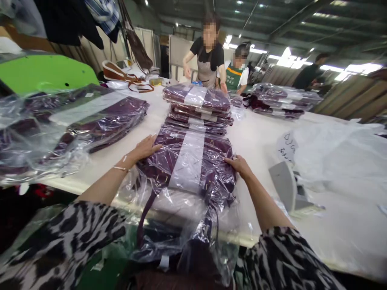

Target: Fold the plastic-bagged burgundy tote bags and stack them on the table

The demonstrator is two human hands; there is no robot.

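A purple handbag [163,155] in clear plastic lies flat before me, with a pale paper strip [188,161] across its middle. Its dark straps hang over the near table edge inside the loose plastic. My left hand [146,147] rests on the bag's left side, fingers stretched out. At the right side, my right hand [240,165] pinches the wrapped edge between thumb and fingers. Just beyond, touching the far end of this bag, rises a stack of similar wrapped purple bags [198,100].
More wrapped bags [102,117] lie at left, before a green panel [45,72]. Another stack [281,98] sits at back right. White plastic sheeting [341,153] and a grey-white object [284,183] lie on the right of the white table [256,133]. Two people [208,60] work across it.
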